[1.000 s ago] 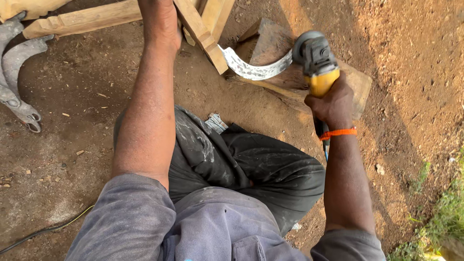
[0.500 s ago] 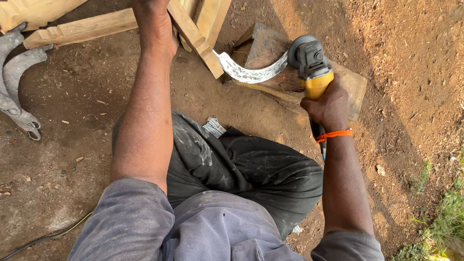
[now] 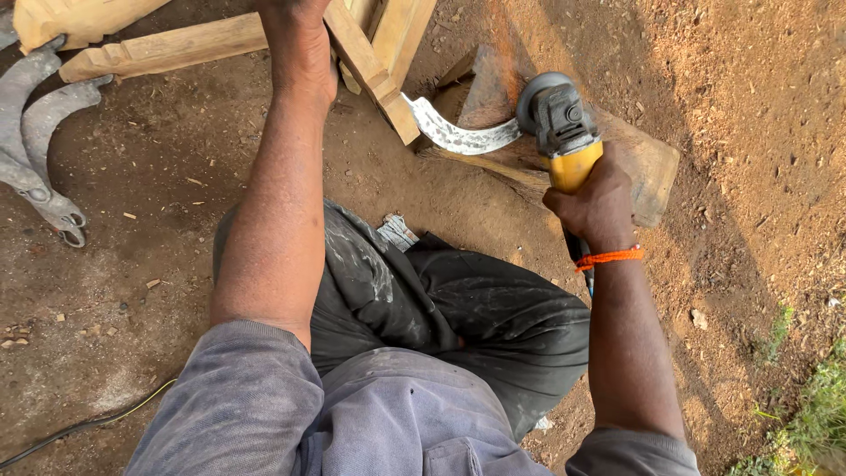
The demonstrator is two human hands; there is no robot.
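The right hand (image 3: 601, 204) is closed around the yellow body of an angle grinder (image 3: 560, 123) at about 2 o'clock in the view. The grey head of the grinder touches the end of a curved metal blade (image 3: 458, 136), which lies on a wooden block (image 3: 648, 163). The left hand (image 3: 300, 44), at 12 o'clock, presses on a wooden frame (image 3: 366, 53); if its fingers are closed I cannot tell. Grey curved metal pieces (image 3: 35, 150) lie on the dirt ground (image 3: 150, 238) at 9 o'clock.
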